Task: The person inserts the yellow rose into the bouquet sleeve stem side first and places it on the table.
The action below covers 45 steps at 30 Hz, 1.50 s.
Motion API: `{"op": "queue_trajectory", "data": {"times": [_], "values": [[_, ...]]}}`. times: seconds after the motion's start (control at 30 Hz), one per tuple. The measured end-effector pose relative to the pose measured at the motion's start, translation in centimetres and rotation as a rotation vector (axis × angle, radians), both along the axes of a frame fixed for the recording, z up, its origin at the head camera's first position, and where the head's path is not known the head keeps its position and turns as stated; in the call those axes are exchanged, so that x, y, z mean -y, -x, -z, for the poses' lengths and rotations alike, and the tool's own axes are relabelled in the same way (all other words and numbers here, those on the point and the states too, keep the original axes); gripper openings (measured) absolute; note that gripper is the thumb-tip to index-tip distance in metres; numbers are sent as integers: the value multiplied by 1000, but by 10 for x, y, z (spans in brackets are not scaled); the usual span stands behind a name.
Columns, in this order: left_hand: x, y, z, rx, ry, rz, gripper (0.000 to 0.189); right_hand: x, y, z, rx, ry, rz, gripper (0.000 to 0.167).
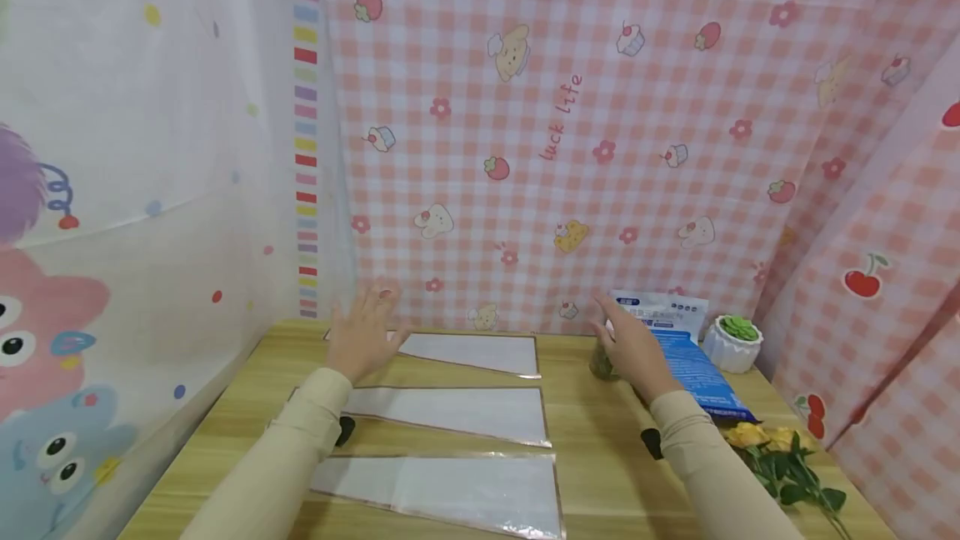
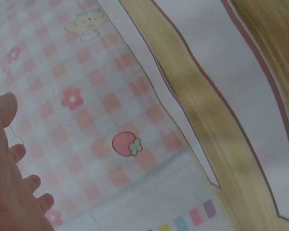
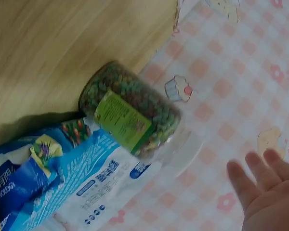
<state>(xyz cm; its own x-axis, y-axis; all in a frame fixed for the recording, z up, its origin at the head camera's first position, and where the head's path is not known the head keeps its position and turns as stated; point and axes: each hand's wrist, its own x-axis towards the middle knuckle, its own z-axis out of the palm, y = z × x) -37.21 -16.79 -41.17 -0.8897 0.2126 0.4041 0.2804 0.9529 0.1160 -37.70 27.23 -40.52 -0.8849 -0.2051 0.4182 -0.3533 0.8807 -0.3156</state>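
Your left hand (image 1: pixel 367 332) is spread, thumb apart from the fingers, at about ten o'clock on the counter (image 1: pixel 600 473), in front of the left end of the far strip (image 1: pixel 480 352). Below that lie the middle strip (image 1: pixel 465 412) and the near strip (image 1: pixel 450 482), between ten and eight o'clock, all three white with brown edges.

Your right hand (image 1: pixel 633 348) is spread too, at about one o'clock, near the jar (image 3: pixel 130 110) but apart from it. The jar holds greenish pellets under a white lid (image 3: pixel 183 155). Just beside it, at two o'clock, is the blue-and-white bag (image 1: pixel 701 377), with the potted plant (image 1: pixel 735 348) beyond; yellow roses (image 1: pixel 787 461) lie at three.
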Motion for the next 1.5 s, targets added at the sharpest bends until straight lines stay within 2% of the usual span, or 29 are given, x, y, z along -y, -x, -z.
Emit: {"op": "queue_trajectory", "data": {"times": [0.1,0.2,0.37,0.43,0.57,0.73,0.83,1.07,1.2,1.5], "values": [[-4,-2,3,-12,11,13,71,8,-3,4,-3,20,-44,56],[-9,-3,7,6,15,27,69,14,-5,10,-2,31,-61,56],[-18,-10,13,83,-13,67,68,19,-7,25,39,67,-83,56],[-21,-15,14,125,-42,96,67,21,-7,31,81,102,-107,55],[-29,-23,19,196,-43,155,60,26,-8,44,168,144,-164,54],[-34,-27,32,238,-34,222,52,35,-10,60,250,137,-245,52],[-34,-29,39,288,-42,247,52,37,-14,67,301,138,-292,55],[-33,-33,48,419,-33,240,63,37,-19,78,384,51,-396,60],[-33,-37,51,467,-46,225,60,39,-22,78,383,-25,-391,65],[-37,-40,56,530,-32,229,60,49,-29,78,374,-66,-322,73]]}}
